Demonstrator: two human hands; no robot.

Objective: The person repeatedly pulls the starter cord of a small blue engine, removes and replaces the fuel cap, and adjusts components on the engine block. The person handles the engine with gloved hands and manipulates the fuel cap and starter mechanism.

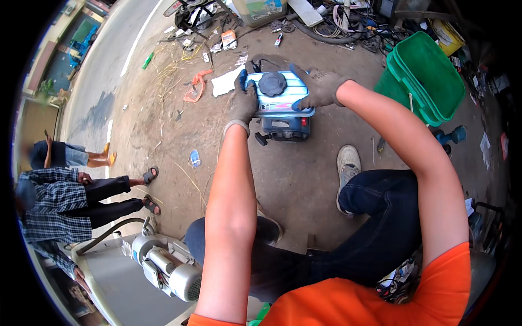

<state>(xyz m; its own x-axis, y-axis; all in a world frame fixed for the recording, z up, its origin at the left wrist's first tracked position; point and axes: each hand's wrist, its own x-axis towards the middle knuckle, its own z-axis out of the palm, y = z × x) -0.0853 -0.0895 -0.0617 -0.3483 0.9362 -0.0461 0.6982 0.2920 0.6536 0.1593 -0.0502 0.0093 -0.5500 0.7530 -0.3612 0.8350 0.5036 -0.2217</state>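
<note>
On the dirt ground ahead of me stands a small engine point(285, 124) with a blue fuel tank point(277, 100) on top. A round black cap point(272, 84) sits on the tank, and a black pull-start handle point(261, 139) sticks out at the engine's near left. My left hand point(243, 103), in a dark glove with blue fingertips, grips the tank's left edge. On the right edge my gloved right hand point(321, 89) is closed, thumb over the near corner. The undersides of both grips are hidden.
A green bin point(424, 79) stands at the right, with cables and scrap point(348, 24) behind. My shoe point(348, 168) is near the engine. At left are an electric motor point(166, 266), a person in a checked shirt point(57, 204) and another person beyond. An orange bag point(197, 87) lies about.
</note>
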